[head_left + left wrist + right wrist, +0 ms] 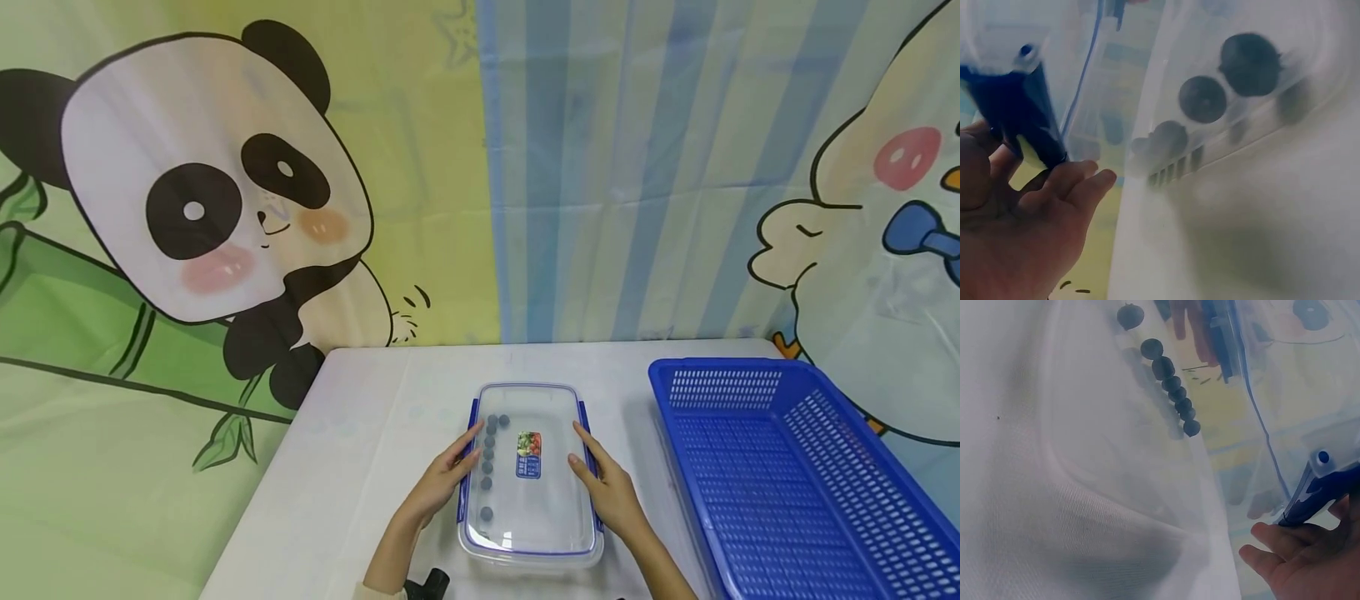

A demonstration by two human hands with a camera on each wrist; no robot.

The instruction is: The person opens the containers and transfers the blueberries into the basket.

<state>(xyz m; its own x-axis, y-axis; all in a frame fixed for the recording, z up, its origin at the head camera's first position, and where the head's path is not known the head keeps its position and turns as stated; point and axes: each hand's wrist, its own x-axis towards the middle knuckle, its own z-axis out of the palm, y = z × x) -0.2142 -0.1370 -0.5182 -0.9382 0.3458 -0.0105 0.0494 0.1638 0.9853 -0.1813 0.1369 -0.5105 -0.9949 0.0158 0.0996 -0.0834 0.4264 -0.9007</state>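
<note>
A clear plastic food container stands on the table, its clear lid seated on top. Several blueberries lie along its left inner side. At the left edge my left hand grips the container, with fingers around the blue side latch in the left wrist view. My right hand grips the opposite edge, its fingers bent against the right latch in the right wrist view. Part of each hand is hidden behind a latch or cut off by the wrist view's edge.
To the right stands a large blue plastic basket with perforated walls. A white cloth covers the table. Behind it hangs a printed curtain with a panda. A small black object shows near the left forearm.
</note>
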